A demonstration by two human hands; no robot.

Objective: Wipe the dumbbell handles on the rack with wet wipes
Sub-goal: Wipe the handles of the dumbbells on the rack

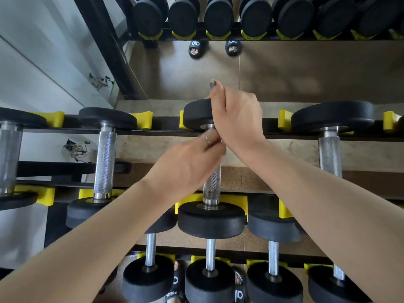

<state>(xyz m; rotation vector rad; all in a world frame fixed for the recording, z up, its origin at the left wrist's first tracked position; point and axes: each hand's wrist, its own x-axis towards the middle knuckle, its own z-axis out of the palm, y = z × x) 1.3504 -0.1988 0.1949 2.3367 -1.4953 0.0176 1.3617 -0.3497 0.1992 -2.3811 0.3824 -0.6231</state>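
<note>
The middle dumbbell on the upper tier has a knurled steel handle [211, 182] between two black heads. My left hand [188, 162], with a ring on one finger, curls round the upper part of that handle and is motion-blurred. A pale smear under its fingers may be a wet wipe; I cannot tell for sure. My right hand [237, 114] reaches over the far head [196, 115], and its curled fingers hold the top of the head. The fingertips are hidden behind the head.
Other dumbbells [105, 162] lie in yellow cradles [143, 120] to the left and right. A lower tier [211, 256] of smaller dumbbells sits nearer me. A mirror [306, 73] behind the rack reflects the floor, more dumbbells and sandalled feet. A white wall is at left.
</note>
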